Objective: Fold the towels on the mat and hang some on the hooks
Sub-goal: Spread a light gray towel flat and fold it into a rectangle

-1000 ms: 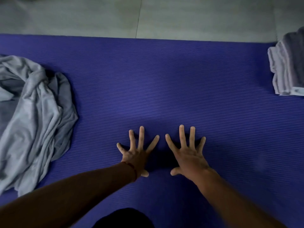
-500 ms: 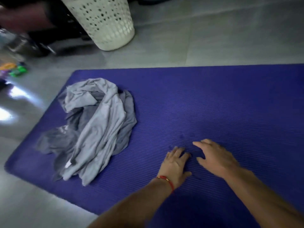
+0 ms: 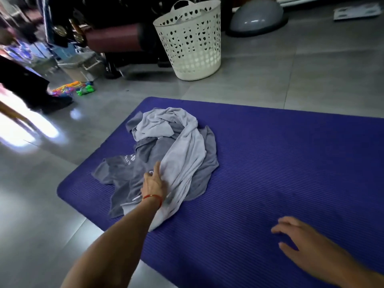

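Note:
A crumpled pile of towels lies on the left part of the purple mat [image 3: 291, 163]: a light grey towel [image 3: 187, 142] draped over a darker grey towel [image 3: 124, 171] with white print. My left hand [image 3: 153, 181], with a red thread at the wrist, is at the pile's near side. Its thumb lies on the dark towel and its fingers are tucked under the light towel's fold, holding it. My right hand [image 3: 305, 246] is spread over the bare mat at the lower right, fingers relaxed, holding nothing. No hooks are in view.
A white perforated laundry basket [image 3: 191, 38] stands on the grey tiled floor beyond the mat. Behind it are a maroon padded bench [image 3: 116, 38] and a grey dome [image 3: 257, 15]. Bright toys [image 3: 72, 88] and a person's dark leg [image 3: 25, 84] are at the left.
Both hands lifted from the mat's middle. My left hand reached left into the towel pile and my view turned left and up, bringing the basket and floor into sight.

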